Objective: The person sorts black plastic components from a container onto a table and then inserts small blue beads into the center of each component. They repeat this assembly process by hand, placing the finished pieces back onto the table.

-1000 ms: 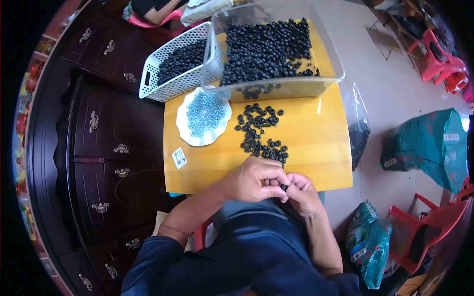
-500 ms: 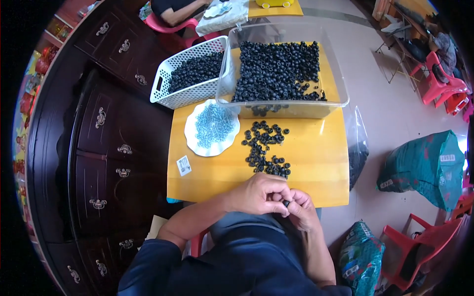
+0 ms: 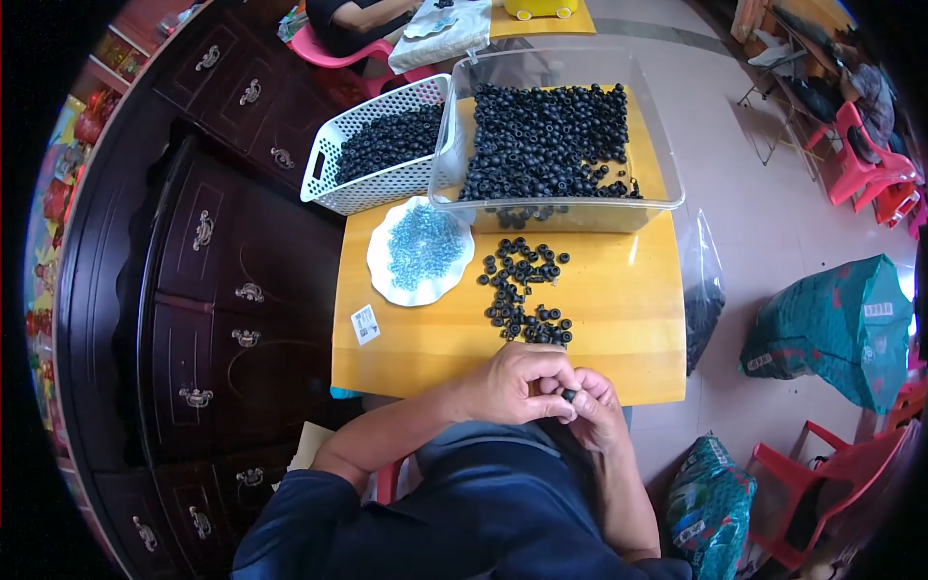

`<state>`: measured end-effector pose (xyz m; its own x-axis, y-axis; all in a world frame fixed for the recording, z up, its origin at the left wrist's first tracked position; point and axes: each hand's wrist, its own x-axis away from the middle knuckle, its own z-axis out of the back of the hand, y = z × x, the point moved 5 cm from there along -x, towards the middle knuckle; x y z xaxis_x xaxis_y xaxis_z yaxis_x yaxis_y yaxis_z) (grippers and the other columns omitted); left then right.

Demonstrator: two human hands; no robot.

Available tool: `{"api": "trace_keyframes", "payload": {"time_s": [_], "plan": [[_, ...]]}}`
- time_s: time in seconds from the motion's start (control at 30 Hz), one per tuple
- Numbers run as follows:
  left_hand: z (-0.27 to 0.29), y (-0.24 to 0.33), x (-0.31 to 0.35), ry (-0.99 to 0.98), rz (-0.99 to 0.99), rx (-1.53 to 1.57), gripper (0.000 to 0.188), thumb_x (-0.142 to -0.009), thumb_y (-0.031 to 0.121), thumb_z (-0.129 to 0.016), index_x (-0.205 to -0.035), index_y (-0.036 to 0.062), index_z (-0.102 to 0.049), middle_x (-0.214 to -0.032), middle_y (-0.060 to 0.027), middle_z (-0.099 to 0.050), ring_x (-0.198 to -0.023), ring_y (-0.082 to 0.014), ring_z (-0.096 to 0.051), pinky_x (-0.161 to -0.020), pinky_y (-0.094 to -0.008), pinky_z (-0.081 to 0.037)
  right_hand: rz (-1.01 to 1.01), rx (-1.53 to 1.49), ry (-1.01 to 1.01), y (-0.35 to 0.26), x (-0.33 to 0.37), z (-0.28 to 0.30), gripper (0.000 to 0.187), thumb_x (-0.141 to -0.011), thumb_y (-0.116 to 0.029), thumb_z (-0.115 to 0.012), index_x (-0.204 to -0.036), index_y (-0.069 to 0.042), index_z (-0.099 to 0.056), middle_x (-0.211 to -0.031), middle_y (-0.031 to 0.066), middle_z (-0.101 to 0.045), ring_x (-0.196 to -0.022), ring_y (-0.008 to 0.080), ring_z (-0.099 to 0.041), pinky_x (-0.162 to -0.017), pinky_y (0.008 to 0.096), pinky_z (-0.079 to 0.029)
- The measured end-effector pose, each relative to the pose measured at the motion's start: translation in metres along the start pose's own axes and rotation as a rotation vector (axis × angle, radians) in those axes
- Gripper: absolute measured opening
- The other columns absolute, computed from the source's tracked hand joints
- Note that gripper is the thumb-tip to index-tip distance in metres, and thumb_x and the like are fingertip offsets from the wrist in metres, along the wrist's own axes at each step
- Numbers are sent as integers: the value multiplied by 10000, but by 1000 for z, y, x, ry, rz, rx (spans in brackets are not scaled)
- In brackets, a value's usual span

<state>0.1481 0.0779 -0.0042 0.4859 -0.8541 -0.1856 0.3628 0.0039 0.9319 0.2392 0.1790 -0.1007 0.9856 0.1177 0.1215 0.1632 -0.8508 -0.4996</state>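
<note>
Close to my body, at the table's near edge, my left hand (image 3: 522, 383) and my right hand (image 3: 599, 414) meet with fingers pinched together. Between the fingertips a small round black part (image 3: 568, 395) shows; the rest of it is hidden. Just beyond my hands, several loose black ring-shaped parts (image 3: 523, 275) lie scattered on the yellow table (image 3: 619, 319). To their left stands a white scalloped plate (image 3: 385, 280) heaped with small clear bluish pieces (image 3: 425, 246).
A clear plastic bin (image 3: 580, 215) and a white perforated basket (image 3: 362, 198), both with black parts, stand at the table's far side. A white label card (image 3: 364, 325) lies at left. Dark drawers (image 3: 261, 261) flank the left; green sacks (image 3: 826, 329) and red chairs are at right.
The black part has shifted slightly between my fingertips. My hands stay together in nearly the same place, and the whole view has moved a little.
</note>
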Motion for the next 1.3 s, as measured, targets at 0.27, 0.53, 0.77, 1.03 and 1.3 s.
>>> {"api": "trace_keyframes", "payload": {"time_s": [0.27,0.53,0.77,1.03,1.3], "plan": [[0,-4,6,-37,-39,47,263,-789,72,-825,-1029,64,-717,-751,-35,-576,-633,-142,-554,-579,-288,-420,-15,-20,-64,1,0,-1,264,-891,-214,-755,-1013,6,-677,-959,75,-698,-780,108,-618,-695,241,-491],[0,-8,13,15,-29,46,185,-851,17,-752,-1031,33,-711,-802,-59,-634,-650,-131,-618,-581,-264,-456,-3,55,18,3,-1,1,260,-908,-227,-746,-1014,-7,-657,-977,92,-711,-782,124,-631,-749,263,-508],[-6,-4,18,104,-65,86,190,-850,37,-758,-1031,48,-700,-745,-45,-578,-612,-133,-562,-555,-287,-422,-9,7,-28,4,-1,1,242,-908,-214,-744,-992,-5,-654,-988,104,-711,-793,127,-640,-752,262,-514],[-5,-6,18,131,-66,45,213,-833,42,-768,-1030,56,-690,-719,-37,-536,-588,-136,-526,-544,-289,-409,-4,8,-26,5,-3,3,267,-926,-242,-728,-1016,-6,-644,-1036,129,-707,-813,129,-638,-743,256,-511],[-6,-11,13,97,-26,2,233,-825,43,-775,-1033,55,-668,-724,-40,-532,-576,-137,-532,-526,-291,-414,41,-4,6,1,-5,-1,323,-912,-299,-741,-1012,-10,-638,-1024,127,-703,-793,118,-618,-709,240,-490]]}}
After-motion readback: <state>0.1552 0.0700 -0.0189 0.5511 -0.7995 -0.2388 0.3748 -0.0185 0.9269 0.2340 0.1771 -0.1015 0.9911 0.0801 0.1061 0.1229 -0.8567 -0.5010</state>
